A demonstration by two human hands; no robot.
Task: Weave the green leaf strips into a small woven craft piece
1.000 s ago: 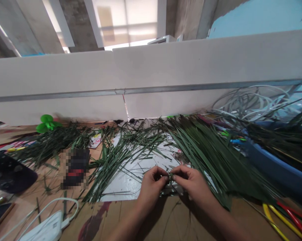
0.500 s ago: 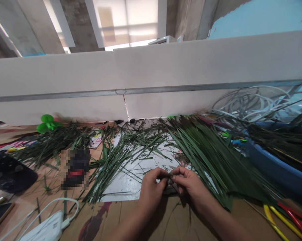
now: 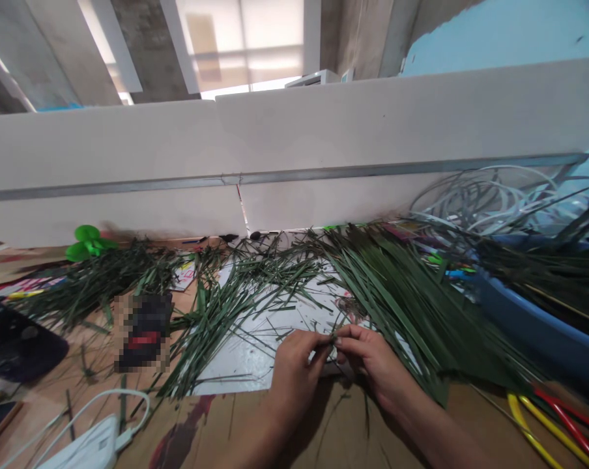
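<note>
The fingers (image 3: 315, 346) of the left hand (image 3: 294, 372) and the fingers (image 3: 354, 339) of the right hand (image 3: 373, 359) are closed in a tight pinch, their tips meeting on a small green leaf strip (image 3: 332, 339) – it is held just above a white board (image 3: 236, 368) lying on a cardboard-topped counter (image 3: 236, 423). Right beside the right hand spreads a broad pile of long palm-leaf strips (image 3: 402, 306), running back toward the wall. To the left of the hands lies a looser scatter of thin shredded strips (image 3: 216, 319), with a darker clump of strips (image 3: 99, 280) beyond it. Farther out – a blue tub (image 3: 533, 326) heaped with leaves on the right, yellow and red plastic strips (image 3: 563, 423) in the near corner, a white power bank (image 3: 86, 446) at front left, a green plastic piece (image 3: 89, 242) against the white partition (image 3: 226, 150)
</note>
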